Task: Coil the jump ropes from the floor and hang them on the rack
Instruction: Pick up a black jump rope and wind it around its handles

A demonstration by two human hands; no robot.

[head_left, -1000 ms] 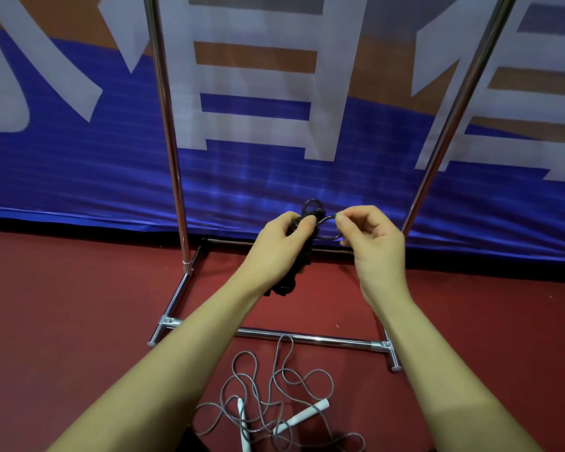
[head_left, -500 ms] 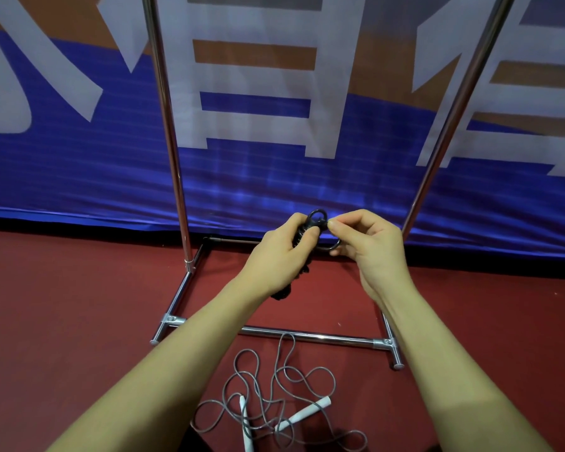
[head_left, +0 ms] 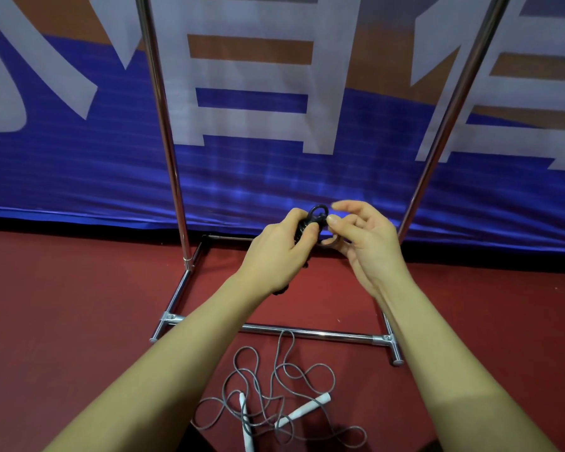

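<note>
The left hand has its fingers curled round a coiled black jump rope, a small loop of it poking up above the knuckles. The right hand pinches at that loop with thumb and forefinger, its other fingers spread loose. Below both hands, on the red floor, a grey jump rope with white handles lies tangled just in front of the chrome rack.

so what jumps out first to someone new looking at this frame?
Centre frame, the left hand grips a coiled black jump rope while the right hand works at its loop. Behind stand the chrome rack uprights against a blue banner. A grey jump rope lies tangled on the red floor below.
</note>
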